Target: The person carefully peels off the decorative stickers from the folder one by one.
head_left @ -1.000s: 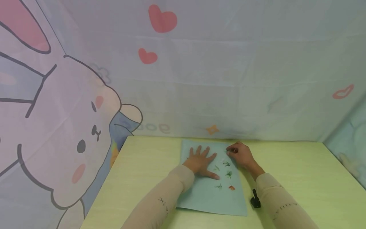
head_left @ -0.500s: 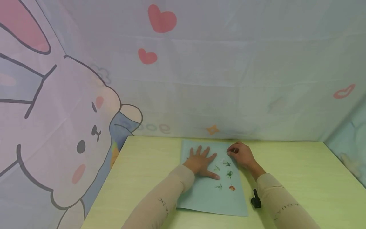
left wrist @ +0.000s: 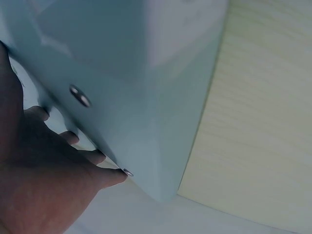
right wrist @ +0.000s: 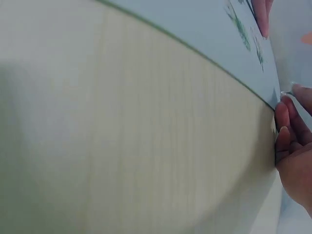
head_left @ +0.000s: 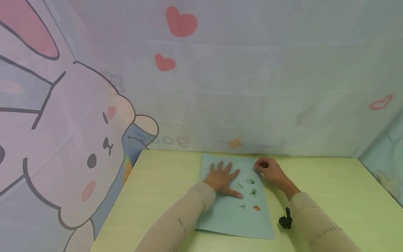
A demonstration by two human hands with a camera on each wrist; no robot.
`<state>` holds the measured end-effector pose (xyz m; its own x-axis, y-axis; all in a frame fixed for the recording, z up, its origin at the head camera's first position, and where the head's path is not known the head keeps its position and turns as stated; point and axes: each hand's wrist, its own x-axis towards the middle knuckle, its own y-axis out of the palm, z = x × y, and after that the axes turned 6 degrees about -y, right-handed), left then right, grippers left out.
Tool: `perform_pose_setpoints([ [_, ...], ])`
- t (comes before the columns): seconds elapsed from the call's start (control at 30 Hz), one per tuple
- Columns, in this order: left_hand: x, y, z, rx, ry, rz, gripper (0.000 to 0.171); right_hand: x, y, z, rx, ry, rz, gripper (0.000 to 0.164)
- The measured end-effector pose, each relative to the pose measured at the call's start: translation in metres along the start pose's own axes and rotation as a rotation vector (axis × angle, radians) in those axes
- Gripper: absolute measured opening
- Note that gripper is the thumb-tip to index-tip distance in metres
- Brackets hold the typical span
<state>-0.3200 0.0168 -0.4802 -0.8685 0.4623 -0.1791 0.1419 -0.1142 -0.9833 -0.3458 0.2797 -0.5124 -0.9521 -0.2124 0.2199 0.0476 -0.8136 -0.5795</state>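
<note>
A pale blue sheet [head_left: 233,220] with several small plant pictures lies on the table. My left hand [head_left: 221,180] rests on it with fingers spread, holding it flat; its fingertips show on the sheet in the left wrist view. An orange flower picture [head_left: 256,207] sits at the lower right of a group of green plant pictures [head_left: 253,192]. At the sheet's upper right edge, my right hand [head_left: 272,170] pinches a small clear sticker [right wrist: 286,92] with a dark mark between thumb and forefinger. The other fingers curl inward, close beside the sheet's edge.
A small black object [head_left: 285,219] stands on the table to the right of the sheet, beside the right sleeve [head_left: 321,224]. The light yellow-green table [head_left: 333,189] reaches back to a cloth [head_left: 226,87] printed with hearts and a rabbit.
My right hand has moved slightly right, toward the sheet's edge. The small green mark under its fingertips a second ago no longer shows on the sheet. My left hand keeps its place.
</note>
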Motion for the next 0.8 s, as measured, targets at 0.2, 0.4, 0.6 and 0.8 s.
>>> perform_pose_setpoints([
  [0.2, -0.003, -0.002, -0.001, -0.007, -0.004, -0.006, 0.105, -0.002, -0.004, -0.001, 0.076, 0.007, -0.01, 0.016],
  [0.4, -0.001, 0.001, -0.001, -0.003, 0.0, -0.02, 0.106, -0.004, -0.01, -0.002, 0.223, 0.057, 0.014, 0.02],
  [0.6, -0.001, 0.0, -0.001, -0.004, -0.002, 0.006, 0.107, -0.009, -0.016, -0.006, 0.295, 0.11, -0.002, 0.019],
  [0.8, 0.011, 0.011, 0.002, -0.035, 0.001, 0.007, 0.108, -0.013, -0.019, -0.005, 0.223, 0.106, -0.024, 0.02],
])
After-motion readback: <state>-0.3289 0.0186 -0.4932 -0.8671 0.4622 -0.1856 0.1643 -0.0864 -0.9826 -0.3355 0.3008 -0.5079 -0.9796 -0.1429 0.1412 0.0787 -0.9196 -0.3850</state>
